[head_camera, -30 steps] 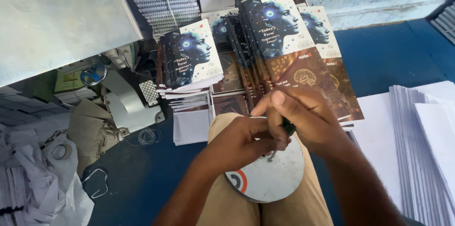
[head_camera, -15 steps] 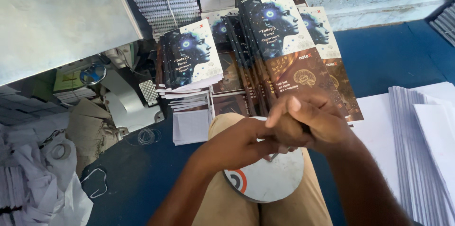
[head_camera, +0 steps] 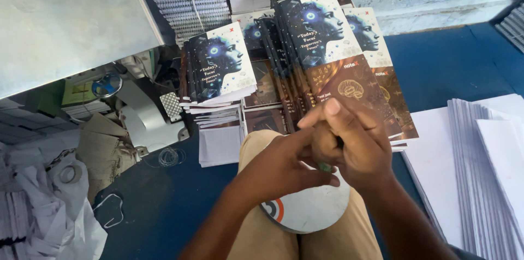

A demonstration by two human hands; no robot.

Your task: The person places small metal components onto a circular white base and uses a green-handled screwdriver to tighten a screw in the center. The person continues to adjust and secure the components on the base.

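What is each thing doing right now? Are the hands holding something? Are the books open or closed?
Left hand: touching the right hand, fingers stretched out.
Right hand: curled shut around a small green thing, mostly hidden.
Round white disc: resting flat on the lap.
Books: closed, stacked in overlapping piles.
White paper sheets: stacked flat.
Wire loop: coiled on the blue floor.

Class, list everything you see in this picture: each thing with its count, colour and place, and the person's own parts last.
notebooks: several stacks, dark blue and brown covers, floor ahead
spiral pads: one stack, white, top centre
paper sheets: stacks, white, right
disc: one, white with an orange mark, on the lap
metal panel: one, grey, top left
crumpled paper: heap, white, lower left
green object: one, small, between the hands
left hand: one, touching the right
right hand: one, closed around the green object
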